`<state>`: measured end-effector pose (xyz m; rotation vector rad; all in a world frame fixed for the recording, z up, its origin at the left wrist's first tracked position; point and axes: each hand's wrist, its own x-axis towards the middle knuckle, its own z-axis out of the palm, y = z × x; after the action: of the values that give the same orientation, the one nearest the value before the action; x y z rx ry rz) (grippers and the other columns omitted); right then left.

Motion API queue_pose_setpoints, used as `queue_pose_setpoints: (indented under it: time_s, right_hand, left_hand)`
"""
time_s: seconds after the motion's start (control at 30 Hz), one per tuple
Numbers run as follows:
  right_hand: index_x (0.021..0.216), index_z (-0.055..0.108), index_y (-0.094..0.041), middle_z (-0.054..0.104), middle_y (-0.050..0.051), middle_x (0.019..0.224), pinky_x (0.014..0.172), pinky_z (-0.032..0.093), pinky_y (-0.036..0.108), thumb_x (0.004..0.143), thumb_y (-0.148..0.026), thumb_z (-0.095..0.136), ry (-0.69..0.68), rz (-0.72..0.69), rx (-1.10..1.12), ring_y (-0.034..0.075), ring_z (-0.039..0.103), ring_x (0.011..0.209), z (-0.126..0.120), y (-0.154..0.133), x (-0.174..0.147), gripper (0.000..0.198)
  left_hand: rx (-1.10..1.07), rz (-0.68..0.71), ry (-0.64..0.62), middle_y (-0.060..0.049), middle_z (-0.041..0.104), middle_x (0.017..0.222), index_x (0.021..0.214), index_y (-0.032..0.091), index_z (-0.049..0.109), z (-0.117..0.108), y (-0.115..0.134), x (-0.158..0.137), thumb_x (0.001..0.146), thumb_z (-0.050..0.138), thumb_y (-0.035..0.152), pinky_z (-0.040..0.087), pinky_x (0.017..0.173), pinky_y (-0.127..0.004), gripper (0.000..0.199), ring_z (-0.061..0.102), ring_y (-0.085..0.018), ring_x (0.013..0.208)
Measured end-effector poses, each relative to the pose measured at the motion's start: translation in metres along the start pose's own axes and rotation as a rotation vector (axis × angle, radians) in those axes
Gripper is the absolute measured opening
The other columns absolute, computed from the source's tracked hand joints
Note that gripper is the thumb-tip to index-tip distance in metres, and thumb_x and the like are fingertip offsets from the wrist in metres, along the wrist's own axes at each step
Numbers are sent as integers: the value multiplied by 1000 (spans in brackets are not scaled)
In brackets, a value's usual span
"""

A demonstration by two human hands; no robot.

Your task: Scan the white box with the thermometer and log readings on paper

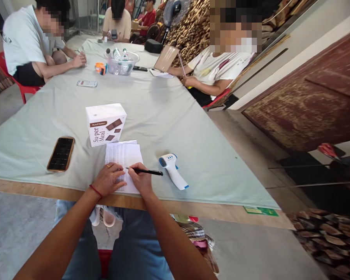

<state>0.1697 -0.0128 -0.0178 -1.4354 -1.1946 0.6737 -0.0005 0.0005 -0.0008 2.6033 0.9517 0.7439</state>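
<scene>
My right hand [141,181] grips a black pen [148,171], its tip at the sheet of paper [134,153]. The paper lies near the table's front edge, with dense small writing on its left part that I cannot read. Across the left side of the sheet rests my left hand [109,179], fingers stretched out and apart. Just behind the paper stands a white box [106,124] marked "Su-per Meal" with brown bars pictured on it. A white and blue infrared thermometer [172,170] lies right of my right hand. To the left is a phone [61,154] in a brown case.
A pale green cloth [221,171] covers the table. Farther back are a white phone [87,83], an orange and blue item [100,68] and a clear basin [135,58] holding bottles. Several people sit around the table; one at right holds cardboard [166,58].
</scene>
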Motion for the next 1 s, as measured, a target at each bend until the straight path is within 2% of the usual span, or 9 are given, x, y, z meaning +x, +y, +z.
queue_pose_setpoints:
  time_s: [0.37, 1.0]
  right_hand:
    - [62, 58, -23, 60, -2, 57, 59, 44, 30, 67, -35, 56, -39, -2, -53, 16, 53, 57, -1, 2, -1, 14]
    - [61, 57, -23, 59, -2, 57, 59, 45, 30, 66, -35, 56, -19, 18, -42, 16, 52, 57, -1, -1, -1, 13]
  left_hand:
    - [7, 1, -1, -7, 65, 109, 102, 18, 68, 1, 1, 0, 80, 75, 31, 48, 96, -40, 26, 56, -23, 104]
    - [7, 1, -15, -8, 65, 109, 103, 18, 68, -1, 2, 1, 81, 75, 31, 49, 96, -42, 27, 57, -24, 105]
